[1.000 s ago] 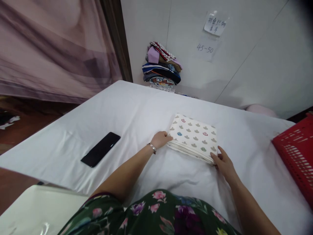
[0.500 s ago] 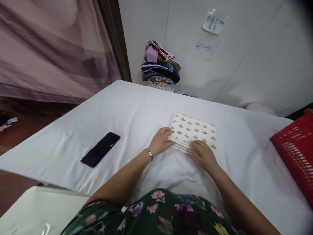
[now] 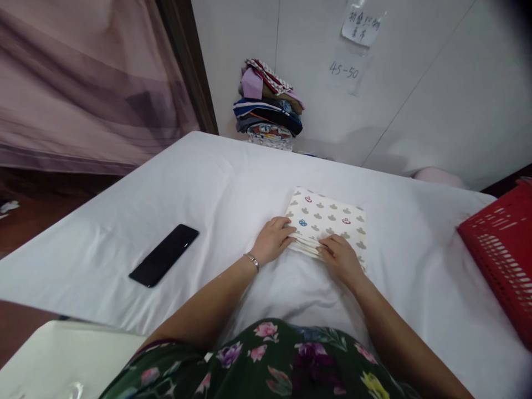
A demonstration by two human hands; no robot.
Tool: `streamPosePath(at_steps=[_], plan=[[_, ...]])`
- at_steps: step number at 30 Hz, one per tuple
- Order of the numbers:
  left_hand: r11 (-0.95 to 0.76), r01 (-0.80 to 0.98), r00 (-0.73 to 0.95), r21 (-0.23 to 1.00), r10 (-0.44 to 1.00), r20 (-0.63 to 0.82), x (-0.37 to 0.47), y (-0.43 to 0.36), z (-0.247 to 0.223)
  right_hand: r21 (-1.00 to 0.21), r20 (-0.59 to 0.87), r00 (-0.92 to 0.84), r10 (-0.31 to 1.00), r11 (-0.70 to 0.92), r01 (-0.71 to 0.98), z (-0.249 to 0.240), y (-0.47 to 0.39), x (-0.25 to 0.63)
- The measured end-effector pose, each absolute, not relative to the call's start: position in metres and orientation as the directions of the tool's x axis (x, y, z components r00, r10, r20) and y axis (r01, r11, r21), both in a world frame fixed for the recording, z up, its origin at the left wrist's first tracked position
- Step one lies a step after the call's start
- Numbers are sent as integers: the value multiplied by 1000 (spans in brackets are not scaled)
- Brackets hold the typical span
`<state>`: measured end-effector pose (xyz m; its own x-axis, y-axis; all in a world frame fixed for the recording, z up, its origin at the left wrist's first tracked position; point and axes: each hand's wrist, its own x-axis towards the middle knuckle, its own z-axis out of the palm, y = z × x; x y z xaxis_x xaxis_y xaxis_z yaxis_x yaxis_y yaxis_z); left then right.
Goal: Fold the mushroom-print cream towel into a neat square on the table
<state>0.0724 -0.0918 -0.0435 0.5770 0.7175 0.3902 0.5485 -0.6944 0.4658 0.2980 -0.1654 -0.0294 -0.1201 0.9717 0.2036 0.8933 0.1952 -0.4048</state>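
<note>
A folded cream cloth with grey, red and blue mushroom-like prints lies on the white-covered table, its layered edge facing me. At its near left corner, my left hand grips the edge, fingers on top and thumb by the layers. My right hand pinches the near edge right of the middle, thumb against the layers and fingers on top. My palms hide little of the cloth; the near right corner is partly covered by the right hand.
A black phone lies on the white tablecloth to the left. A red plastic basket stands at the right edge. Behind the table, folded clothes are stacked against the wall. A white surface sits low at the left.
My right hand has shifted slightly left along the cloth's near edge. Both hands stay on the cloth. The whole view has moved a little.
</note>
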Motion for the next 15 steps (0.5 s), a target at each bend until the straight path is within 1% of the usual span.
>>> streamPosePath(at_steps=[5, 9, 12, 15], plan=[[-704, 531, 568, 472, 709, 419, 75, -91, -46, -491, 208, -74, 975, 169, 855, -28, -165, 298], [-708, 475, 546, 523, 703, 456, 77, -90, -49, -564, 229, -71, 971, 192, 803, -29, -164, 301], [-687, 428, 505, 587, 720, 475, 78, -90, -51, -570, 293, -57, 955, 222, 791, -31, -165, 301], [-638, 404, 459, 656, 761, 458, 78, -91, -53, -519, 379, -66, 923, 271, 811, -34, -170, 298]])
